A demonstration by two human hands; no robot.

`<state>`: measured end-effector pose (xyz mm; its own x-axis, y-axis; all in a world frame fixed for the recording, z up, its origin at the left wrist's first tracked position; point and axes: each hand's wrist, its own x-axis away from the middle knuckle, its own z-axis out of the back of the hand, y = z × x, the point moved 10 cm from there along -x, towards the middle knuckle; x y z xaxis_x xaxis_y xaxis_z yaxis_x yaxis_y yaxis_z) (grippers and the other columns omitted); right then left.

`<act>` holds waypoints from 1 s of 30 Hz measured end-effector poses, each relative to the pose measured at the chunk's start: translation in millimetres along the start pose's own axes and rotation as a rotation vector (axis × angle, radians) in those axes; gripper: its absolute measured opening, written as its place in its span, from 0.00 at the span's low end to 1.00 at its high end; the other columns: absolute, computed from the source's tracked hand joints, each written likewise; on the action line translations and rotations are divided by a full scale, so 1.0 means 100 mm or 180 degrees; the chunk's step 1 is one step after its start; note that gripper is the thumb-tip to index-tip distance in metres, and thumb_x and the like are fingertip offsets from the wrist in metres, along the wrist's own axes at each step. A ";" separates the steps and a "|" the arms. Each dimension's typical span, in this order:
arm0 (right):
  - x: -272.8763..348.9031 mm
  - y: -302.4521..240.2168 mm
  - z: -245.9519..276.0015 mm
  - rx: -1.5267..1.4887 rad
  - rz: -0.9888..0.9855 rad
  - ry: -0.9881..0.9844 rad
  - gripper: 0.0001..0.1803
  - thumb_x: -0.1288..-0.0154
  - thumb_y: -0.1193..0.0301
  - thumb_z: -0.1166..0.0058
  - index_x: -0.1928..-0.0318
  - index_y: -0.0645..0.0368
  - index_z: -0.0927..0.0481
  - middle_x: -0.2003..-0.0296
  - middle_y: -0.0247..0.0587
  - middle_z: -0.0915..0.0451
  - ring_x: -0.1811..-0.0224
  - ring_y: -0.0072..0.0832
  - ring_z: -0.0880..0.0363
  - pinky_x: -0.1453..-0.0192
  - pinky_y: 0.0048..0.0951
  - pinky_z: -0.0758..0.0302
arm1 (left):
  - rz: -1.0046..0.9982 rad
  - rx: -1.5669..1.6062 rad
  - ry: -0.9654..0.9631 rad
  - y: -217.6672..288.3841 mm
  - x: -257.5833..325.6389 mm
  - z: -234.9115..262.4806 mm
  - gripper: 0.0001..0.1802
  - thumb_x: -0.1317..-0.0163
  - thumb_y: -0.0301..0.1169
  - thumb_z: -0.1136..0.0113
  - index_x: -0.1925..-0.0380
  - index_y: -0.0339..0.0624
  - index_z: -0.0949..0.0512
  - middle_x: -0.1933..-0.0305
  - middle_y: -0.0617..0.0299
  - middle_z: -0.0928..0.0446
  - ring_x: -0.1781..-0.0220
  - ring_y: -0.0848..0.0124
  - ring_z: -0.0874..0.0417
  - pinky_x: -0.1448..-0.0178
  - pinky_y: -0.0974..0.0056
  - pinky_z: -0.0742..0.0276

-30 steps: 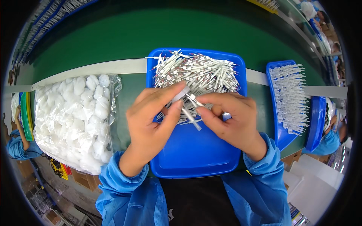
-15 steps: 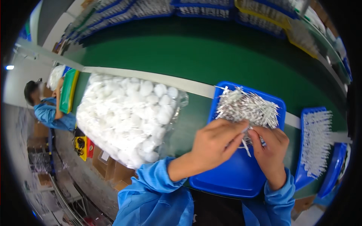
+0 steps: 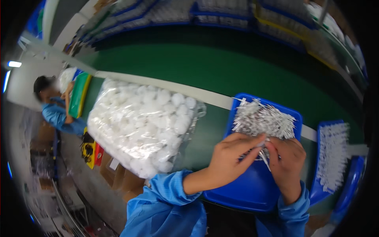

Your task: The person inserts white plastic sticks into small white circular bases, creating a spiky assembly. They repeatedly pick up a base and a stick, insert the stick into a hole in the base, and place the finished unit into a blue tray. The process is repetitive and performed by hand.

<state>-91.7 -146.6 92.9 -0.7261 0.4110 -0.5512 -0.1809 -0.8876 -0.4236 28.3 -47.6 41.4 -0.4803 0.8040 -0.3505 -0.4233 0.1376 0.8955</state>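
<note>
My left hand (image 3: 231, 157) and my right hand (image 3: 290, 160) meet above a blue tray (image 3: 237, 193), thumbs and forefingers pinched together. Between the fingertips is a small whitish piece, with a thin white stick (image 3: 266, 158) pointing down from it; the grip hides most of its shape. Just beyond my hands, a heap of slim silver and white stick-like pieces (image 3: 264, 120) fills the far part of the tray. To the left lies a large clear plastic bag of white fluffy balls (image 3: 138, 122), apart from both hands.
Another blue tray of white pieces (image 3: 332, 156) stands at the right. A pale strip (image 3: 166, 85) separates the near worktop from the green surface (image 3: 169, 53) behind, where stacked trays (image 3: 223, 19) line the back. A co-worker (image 3: 59, 114) handles a green tray (image 3: 79, 94) at far left.
The view has shifted slightly, so everything sits a little lower and farther right. My hands stay pinched together over the tray, and the thin stick below my fingers shows at a different slant.
</note>
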 end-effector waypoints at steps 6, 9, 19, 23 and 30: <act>0.04 0.20 0.06 -0.0465 -0.0167 -0.0106 0.13 0.39 0.73 0.21 0.55 0.59 0.09 0.68 0.40 0.11 0.68 0.37 0.12 0.59 0.36 0.20 | 0.0539 0.0644 -0.0131 -0.18 -0.12 -0.05 0.22 0.38 0.28 0.18 0.43 0.42 0.10 0.44 0.55 0.10 0.48 0.61 0.11 0.51 0.61 0.14; 0.00 0.34 0.07 -0.1182 -0.0215 -0.0090 0.17 0.40 0.76 0.21 0.50 0.60 0.09 0.64 0.39 0.10 0.62 0.33 0.10 0.52 0.33 0.18 | 0.0094 -0.0015 -0.0244 -0.02 -0.18 0.02 0.26 0.47 0.27 0.14 0.46 0.43 0.10 0.49 0.58 0.11 0.46 0.59 0.14 0.49 0.59 0.17; 0.22 0.50 -0.24 -0.2711 -0.1077 -0.0395 0.20 0.35 0.82 0.27 0.42 0.64 0.12 0.60 0.39 0.10 0.57 0.23 0.10 0.49 0.28 0.15 | -0.1019 -0.0627 -0.0186 0.28 -0.15 -0.02 0.28 0.51 0.23 0.15 0.46 0.41 0.11 0.44 0.55 0.12 0.43 0.55 0.14 0.39 0.54 0.19; 0.25 0.54 -0.26 -0.3018 -0.1279 -0.0374 0.17 0.33 0.83 0.29 0.44 0.65 0.12 0.58 0.38 0.10 0.55 0.21 0.09 0.49 0.25 0.14 | -0.0989 -0.0549 -0.0306 0.25 -0.16 -0.03 0.28 0.49 0.23 0.17 0.45 0.38 0.11 0.42 0.51 0.12 0.42 0.53 0.13 0.38 0.53 0.18; 0.27 0.58 -0.30 -0.3058 -0.1524 -0.0534 0.13 0.32 0.83 0.29 0.49 0.65 0.15 0.57 0.38 0.10 0.53 0.21 0.09 0.47 0.26 0.14 | -0.1081 -0.0557 -0.0456 0.26 -0.14 -0.11 0.27 0.48 0.21 0.20 0.44 0.37 0.11 0.40 0.50 0.12 0.41 0.51 0.13 0.37 0.53 0.18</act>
<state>-102.0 -180.8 31.2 -0.8128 0.5730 -0.1049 0.0723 -0.0794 -0.9942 16.0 -61.5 66.9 -0.1840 0.8039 -0.5655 -0.6696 0.3186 0.6709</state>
